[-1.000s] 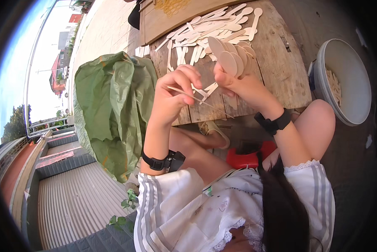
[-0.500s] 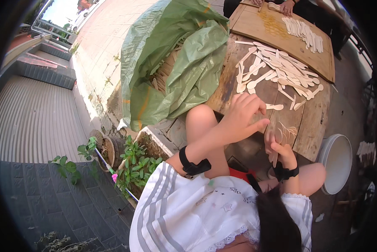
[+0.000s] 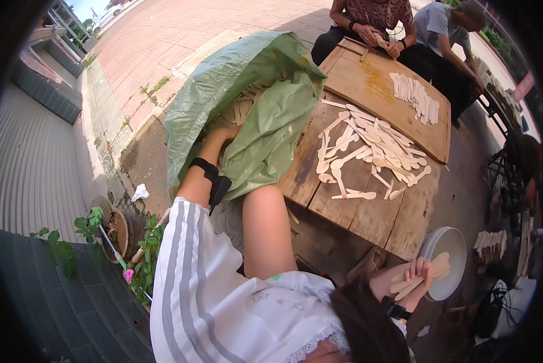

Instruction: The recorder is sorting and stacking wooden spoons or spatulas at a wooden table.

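My left hand [image 3: 224,134] reaches into a large green woven sack [image 3: 268,130] at the left of the table, among pale wooden pieces [image 3: 242,110] that show in its mouth. A fold of the sack hides the fingers. Low on the right, my right hand [image 3: 418,279] is closed around a small fanned bunch of wooden spoons [image 3: 439,266], their rounded ends pointing toward a white bucket [image 3: 456,242]. A loose heap of wooden spoons [image 3: 377,142] lies on the wooden table [image 3: 398,227] beyond my knees.
Across the table a wooden board [image 3: 359,72] carries a row of wooden sticks [image 3: 415,97]. Behind it one person's hands [image 3: 380,41] hold wooden pieces, and another person [image 3: 450,36] sits alongside. Potted plants [image 3: 126,233] stand at my left. More sticks [image 3: 490,244] lie at far right.
My left hand has gone from above the table's near edge into the sack. My right hand has swung outward beside the bucket, still gripping its spoons. The view has shifted, showing more of the co-workers.
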Demonstrator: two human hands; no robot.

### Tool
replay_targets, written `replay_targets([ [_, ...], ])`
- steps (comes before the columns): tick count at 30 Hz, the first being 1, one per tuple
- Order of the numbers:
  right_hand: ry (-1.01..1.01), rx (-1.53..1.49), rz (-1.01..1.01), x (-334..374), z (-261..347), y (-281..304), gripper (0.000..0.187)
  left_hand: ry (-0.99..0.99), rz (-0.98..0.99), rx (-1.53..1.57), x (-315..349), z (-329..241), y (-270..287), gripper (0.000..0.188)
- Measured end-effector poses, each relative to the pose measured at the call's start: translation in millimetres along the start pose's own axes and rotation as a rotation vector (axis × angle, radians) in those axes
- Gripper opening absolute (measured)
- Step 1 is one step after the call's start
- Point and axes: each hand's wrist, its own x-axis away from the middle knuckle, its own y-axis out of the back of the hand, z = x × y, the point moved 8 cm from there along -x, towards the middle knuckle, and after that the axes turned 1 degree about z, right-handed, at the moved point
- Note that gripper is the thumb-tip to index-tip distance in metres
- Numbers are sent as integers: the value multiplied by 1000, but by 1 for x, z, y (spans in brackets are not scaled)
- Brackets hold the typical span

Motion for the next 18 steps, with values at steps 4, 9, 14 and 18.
replay_targets([
  [4, 86, 19, -122, 6, 17, 24, 31, 125, 162, 78, -14, -21, -29, 96],
  [9, 172, -127, -137, 6, 25, 40, 31, 150, 59, 17, -42, -43, -27, 105],
  [14, 148, -246, -98, 1, 20, 43, 32, 254, -78, 221, -48, 15, 44, 105],
  [18, 170, -245, -249, 29, 21, 72, 28, 90, -196, 729, 2, -44, -24, 48],
])
